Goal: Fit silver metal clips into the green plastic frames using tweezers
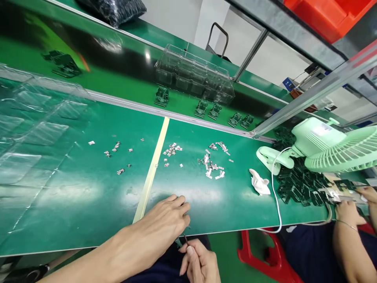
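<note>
My left hand [169, 218] is at the front edge of the green table [235, 204], back upward, fingers curled over something I cannot make out. Below the edge, over my lap, my right hand [200, 259] pinches a thin dark piece [185, 239] between thumb and fingers. A bit of a dark part shows between the two hands. Beyond them lie small metal pieces [172, 149] beside a pale yellow tape strip [153, 169], and a looser group of metal strips [210, 167] farther right. More small pieces [107, 153] are scattered left of the tape.
Clear plastic trays [26, 129] cover the left side. Dark parts [201, 108] and a clear tray [194, 74] stand on the back ledge. At right are crumpled white tissue [259, 184], a green fan [318, 137] with a cable, piled dark parts [303, 184] and another person's hands [349, 212].
</note>
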A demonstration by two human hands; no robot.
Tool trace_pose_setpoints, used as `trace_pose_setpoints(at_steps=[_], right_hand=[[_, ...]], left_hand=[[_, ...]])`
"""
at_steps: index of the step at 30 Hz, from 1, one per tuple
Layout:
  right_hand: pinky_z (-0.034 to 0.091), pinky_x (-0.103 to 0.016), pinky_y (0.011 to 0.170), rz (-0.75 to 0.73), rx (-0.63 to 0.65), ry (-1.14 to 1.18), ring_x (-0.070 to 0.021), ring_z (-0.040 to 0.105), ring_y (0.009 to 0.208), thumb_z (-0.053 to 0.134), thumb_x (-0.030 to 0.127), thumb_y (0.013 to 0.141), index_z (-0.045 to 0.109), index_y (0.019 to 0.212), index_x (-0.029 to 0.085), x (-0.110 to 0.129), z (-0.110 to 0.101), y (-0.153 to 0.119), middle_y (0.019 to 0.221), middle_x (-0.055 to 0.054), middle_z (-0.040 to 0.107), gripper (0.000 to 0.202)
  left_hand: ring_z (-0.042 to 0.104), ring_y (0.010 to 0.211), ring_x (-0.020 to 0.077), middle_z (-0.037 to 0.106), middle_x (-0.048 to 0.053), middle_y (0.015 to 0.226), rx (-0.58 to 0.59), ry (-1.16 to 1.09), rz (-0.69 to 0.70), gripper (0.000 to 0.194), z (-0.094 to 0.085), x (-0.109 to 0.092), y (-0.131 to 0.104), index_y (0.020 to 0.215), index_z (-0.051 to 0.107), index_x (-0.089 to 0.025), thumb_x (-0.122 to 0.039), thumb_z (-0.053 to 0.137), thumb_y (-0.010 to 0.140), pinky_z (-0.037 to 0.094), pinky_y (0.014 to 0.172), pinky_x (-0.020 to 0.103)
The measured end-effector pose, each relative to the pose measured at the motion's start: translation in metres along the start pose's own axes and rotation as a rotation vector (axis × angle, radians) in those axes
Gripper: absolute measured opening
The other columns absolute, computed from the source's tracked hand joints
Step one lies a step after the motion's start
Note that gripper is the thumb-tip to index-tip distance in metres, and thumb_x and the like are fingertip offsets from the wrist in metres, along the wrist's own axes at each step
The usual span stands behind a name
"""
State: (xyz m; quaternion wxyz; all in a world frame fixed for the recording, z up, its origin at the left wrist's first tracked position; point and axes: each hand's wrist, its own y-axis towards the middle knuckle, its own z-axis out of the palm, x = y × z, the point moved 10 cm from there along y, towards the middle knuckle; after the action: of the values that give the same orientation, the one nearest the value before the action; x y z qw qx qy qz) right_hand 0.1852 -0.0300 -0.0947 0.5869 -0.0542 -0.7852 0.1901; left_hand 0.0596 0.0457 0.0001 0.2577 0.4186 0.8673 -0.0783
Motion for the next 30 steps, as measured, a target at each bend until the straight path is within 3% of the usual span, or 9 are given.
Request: trace_pose_setpoints(at_steps=[3,9,14,17,20,22,30], right_hand=[[0.021,-0.021,0.040,-0.017,-0.058,0.007,-0.0072,0.033,0.038,0.038,0.053,0.111,0.068,0.101,0.017,-0.005,0.006,0.001,0.055,0.000,0.065,0.047],[0.030,-0.020,0.041,-0.102,-0.092,-0.039,-0.0081,0.037,0.038,0.035,0.050,0.112,0.068,0.102,0.017,0.013,0.007,0.005,0.057,0.000,0.066,0.048],[0.044,-0.021,0.053,-0.109,-0.079,-0.171,-0.0119,0.055,0.044,0.030,0.044,0.112,0.069,0.099,0.018,0.020,0.010,0.007,0.056,0.000,0.065,0.048],[0.049,-0.023,0.061,-0.134,-0.106,-0.280,-0.0148,0.064,0.050,0.029,0.040,0.112,0.070,0.103,0.018,0.025,0.007,0.006,0.059,-0.002,0.068,0.048],[0.050,-0.024,0.064,-0.114,-0.049,-0.294,-0.0157,0.066,0.051,0.028,0.037,0.112,0.070,0.115,0.017,0.026,0.010,0.005,0.061,-0.002,0.070,0.047],[0.050,-0.025,0.064,-0.079,-0.007,-0.278,-0.0158,0.066,0.051,0.028,0.037,0.112,0.069,0.122,0.017,0.025,0.011,0.003,0.059,-0.001,0.070,0.047],[0.044,-0.025,0.058,-0.041,-0.003,-0.420,-0.0159,0.061,0.050,0.032,0.024,0.109,0.069,0.123,0.017,0.030,0.005,0.000,0.060,0.000,0.065,0.041]], left_hand=[[0.046,0.149,0.0277,0.060,0.009,0.150,-0.024,-0.003,0.016,0.054,-0.001,-0.004,-0.002,0.135,0.057,-0.022,0.004,0.049,0.088,0.036,0.125,0.051],[0.052,0.143,0.0283,0.064,0.009,0.144,-0.026,-0.069,0.001,0.049,-0.003,-0.004,-0.002,0.129,0.062,-0.024,0.002,0.054,0.088,0.039,0.123,0.052],[0.057,0.134,0.0287,0.067,0.007,0.135,-0.043,-0.152,-0.012,0.049,-0.004,-0.002,-0.001,0.124,0.065,-0.027,-0.001,0.057,0.083,0.041,0.118,0.052],[0.061,0.121,0.0297,0.070,0.007,0.121,0.004,-0.136,-0.008,0.038,-0.003,-0.003,0.008,0.108,0.067,-0.025,-0.004,0.061,0.077,0.045,0.110,0.051],[0.061,0.099,0.0297,0.068,0.007,0.101,0.151,-0.022,-0.018,0.024,0.006,-0.005,0.019,0.088,0.064,-0.022,-0.009,0.068,0.068,0.050,0.089,0.046],[0.059,0.095,0.0286,0.065,0.006,0.097,0.194,0.023,-0.020,0.023,0.008,-0.006,0.023,0.084,0.062,-0.021,-0.011,0.069,0.065,0.049,0.083,0.044],[0.058,0.102,0.0293,0.067,0.007,0.106,0.137,-0.021,-0.008,0.030,0.006,-0.003,0.020,0.092,0.064,-0.023,-0.005,0.065,0.067,0.046,0.092,0.045]])
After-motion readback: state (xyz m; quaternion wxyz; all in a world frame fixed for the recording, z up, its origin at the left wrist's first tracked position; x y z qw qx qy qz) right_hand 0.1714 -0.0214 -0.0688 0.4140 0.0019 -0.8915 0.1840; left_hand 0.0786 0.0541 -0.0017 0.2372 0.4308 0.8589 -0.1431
